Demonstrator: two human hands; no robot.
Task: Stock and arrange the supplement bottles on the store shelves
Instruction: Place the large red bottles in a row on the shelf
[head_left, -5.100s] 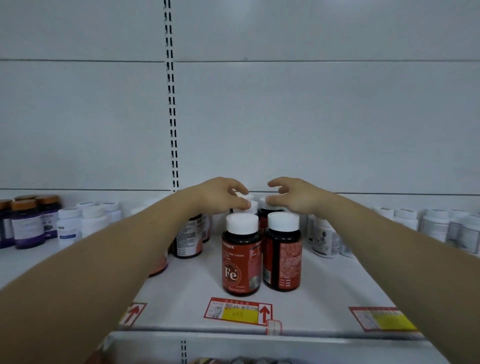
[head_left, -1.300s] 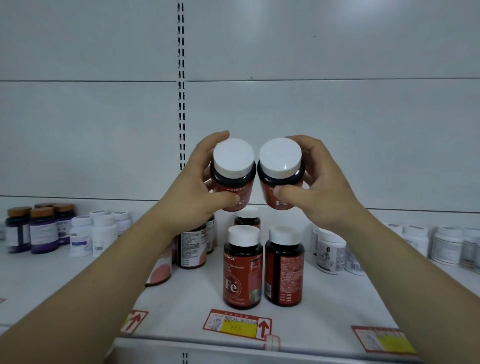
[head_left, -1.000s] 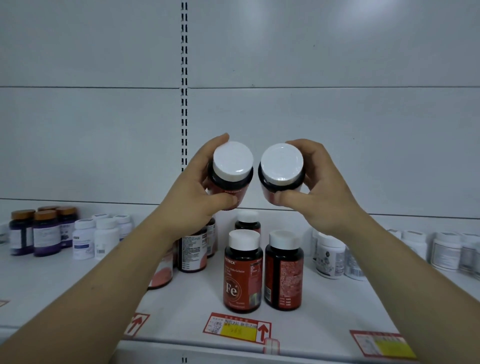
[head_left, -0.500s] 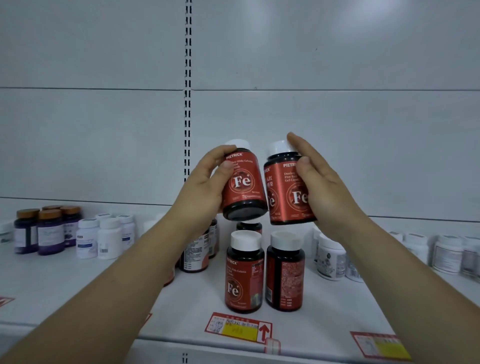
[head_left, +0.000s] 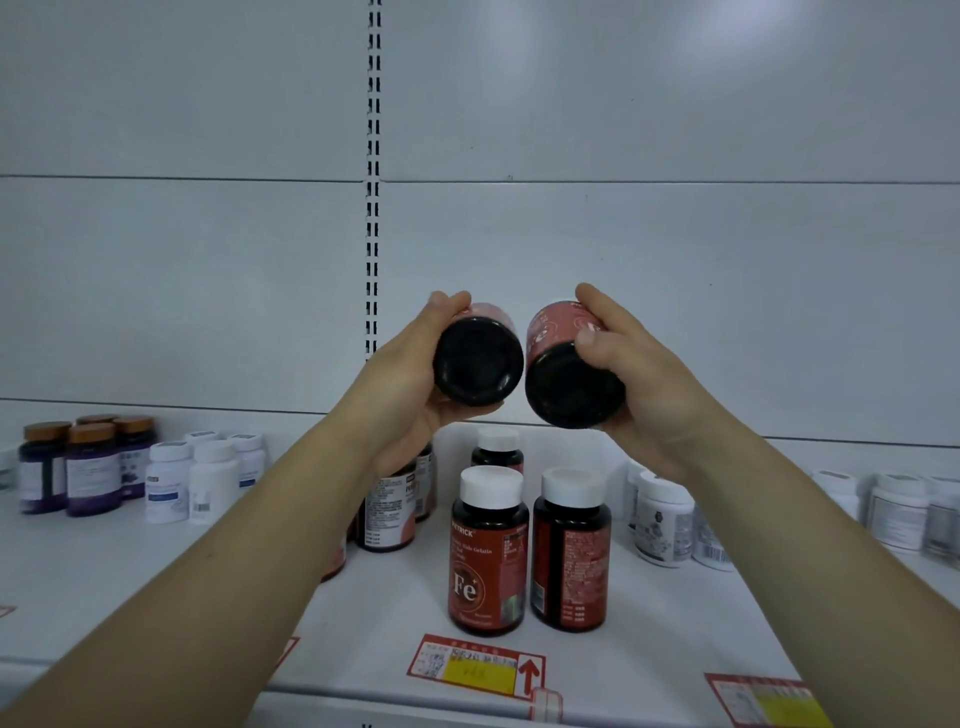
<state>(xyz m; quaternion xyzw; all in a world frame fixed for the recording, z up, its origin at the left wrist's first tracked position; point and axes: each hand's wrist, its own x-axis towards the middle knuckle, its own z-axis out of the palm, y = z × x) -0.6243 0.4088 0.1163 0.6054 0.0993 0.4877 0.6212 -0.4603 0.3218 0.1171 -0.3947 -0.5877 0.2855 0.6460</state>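
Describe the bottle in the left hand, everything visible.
The left-hand bottle is dark, glossy, plastic-looking, tipped so its round base faces the camera; a sliver of red label shows above, cap hidden. The left hand grips its side, in the air above the shelf. It sits close beside the right-hand bottle; contact unclear.

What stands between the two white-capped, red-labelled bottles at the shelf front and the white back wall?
One more dark, white-capped bottle stands behind the front red-labelled pair, before the white back wall; the head view shows it.
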